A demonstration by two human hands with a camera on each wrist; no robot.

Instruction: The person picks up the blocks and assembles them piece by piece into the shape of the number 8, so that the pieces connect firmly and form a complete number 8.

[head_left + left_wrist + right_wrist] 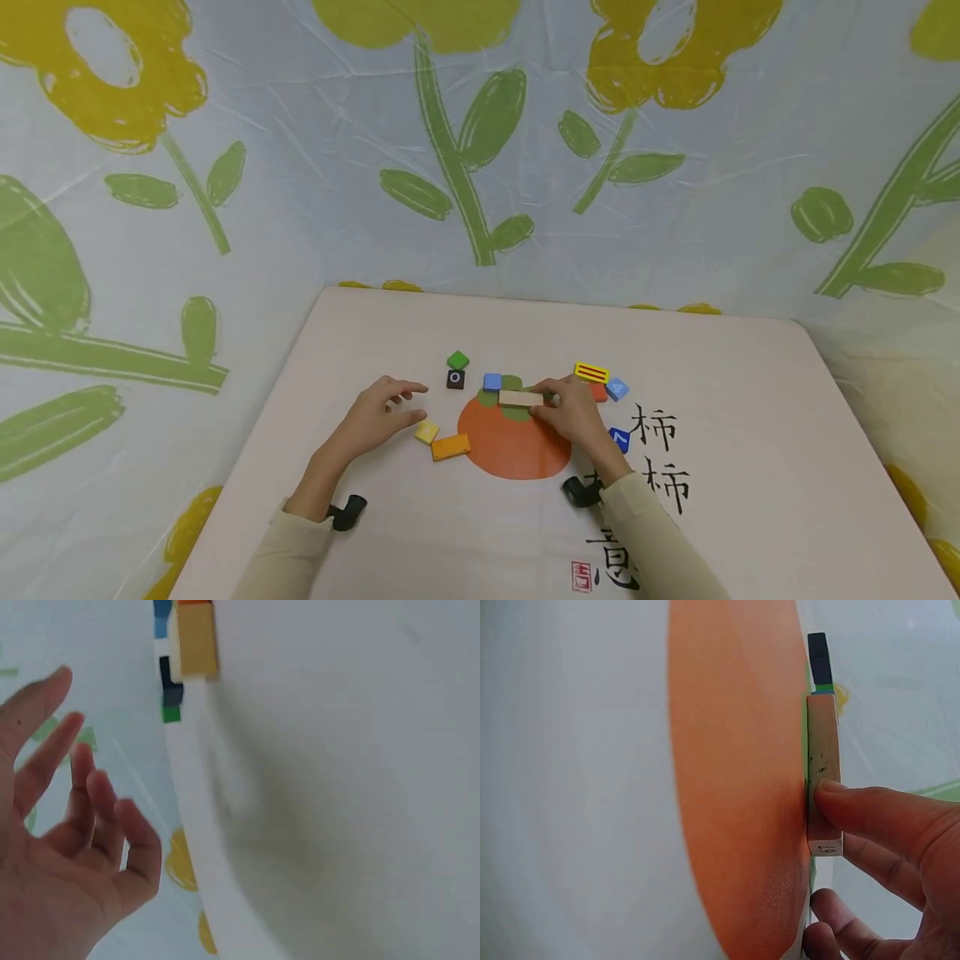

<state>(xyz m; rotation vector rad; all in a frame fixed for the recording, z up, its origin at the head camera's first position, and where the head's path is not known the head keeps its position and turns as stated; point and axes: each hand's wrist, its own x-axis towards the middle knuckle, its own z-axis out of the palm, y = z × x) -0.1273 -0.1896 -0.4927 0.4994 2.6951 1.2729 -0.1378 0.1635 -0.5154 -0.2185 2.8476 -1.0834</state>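
My right hand point(572, 408) pinches a plain wooden block point(521, 399) by its right end, thumb on the near face. The block lies over the green leaves of a printed orange persimmon point(517, 450); the number 67 shows on its end in the right wrist view. Just left of it sits a small blue block point(492, 382). My left hand point(378, 417) holds nothing, its fingers apart and loosely bent. Nearest to it are a yellow block point(427, 431) and an orange block point(451, 447) at the persimmon's left edge.
A green block point(458, 360) stands behind a black block point(455, 379) with a white ring. Beyond my right hand are a yellow block with red stripes point(592, 372), a red block point(597, 392) and a light-blue block point(618, 388). A dark-blue block point(619, 439) lies beside my right wrist.
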